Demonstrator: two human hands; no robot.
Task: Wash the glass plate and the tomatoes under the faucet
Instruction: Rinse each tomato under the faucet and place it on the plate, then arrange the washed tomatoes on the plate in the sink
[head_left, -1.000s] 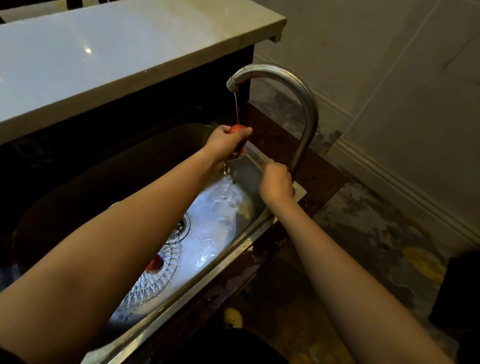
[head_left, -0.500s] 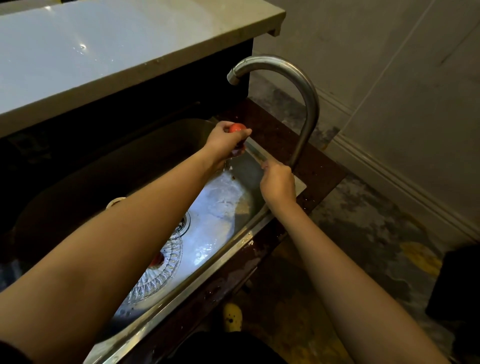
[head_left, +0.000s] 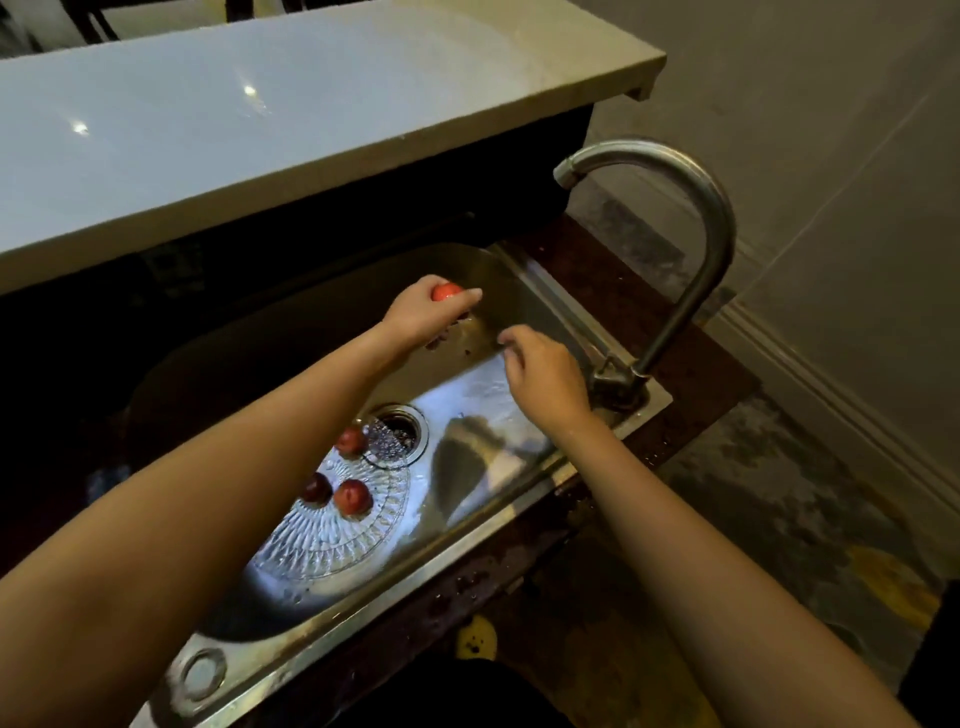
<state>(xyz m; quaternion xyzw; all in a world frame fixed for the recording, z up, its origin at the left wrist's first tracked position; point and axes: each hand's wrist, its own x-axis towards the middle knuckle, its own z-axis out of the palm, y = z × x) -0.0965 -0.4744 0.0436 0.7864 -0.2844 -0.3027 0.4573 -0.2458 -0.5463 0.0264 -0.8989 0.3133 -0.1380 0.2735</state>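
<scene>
Head view is showing one tomato sitting in the grip of the left hand, whose fingers and thumb are curling round it at the centre of the frame, over the far part of the basin and below and left of the spout. Three more tomatoes are lying on the glass plate, which is resting flat on the sink floor at lower centre, its far edge reaching over the drain. The right hand is hovering just right of the left one, near the base of the faucet, its fingers loosely curling and holding nothing. No stream is showing at the spout, so the water is apparently not running. The sink is glistening with wet patches, and a pale countertop is filling the upper left. By my judgement the work is standing partway: the held tomato is the one in hand for rinsing, while the view is not telling whether the three on the plate, or the plate itself, are washed, so rinsing them may be remaining.
</scene>
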